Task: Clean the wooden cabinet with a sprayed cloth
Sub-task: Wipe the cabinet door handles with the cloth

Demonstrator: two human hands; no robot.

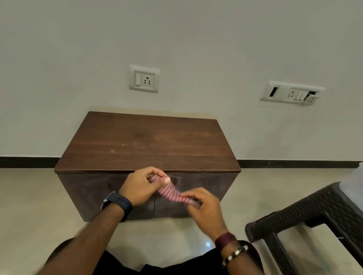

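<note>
Presently: striped cloth (172,192), pinched taut between left hand (142,184) and right hand (203,207), before wooden cabinet (149,142). Risk: no sprayer visible; a dry cloth would likely smear dust.

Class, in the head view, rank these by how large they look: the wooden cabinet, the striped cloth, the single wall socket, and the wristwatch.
1. wooden cabinet
2. striped cloth
3 and 4. single wall socket and wristwatch: they look alike, and the watch is nearer the camera, so unranked.
</note>
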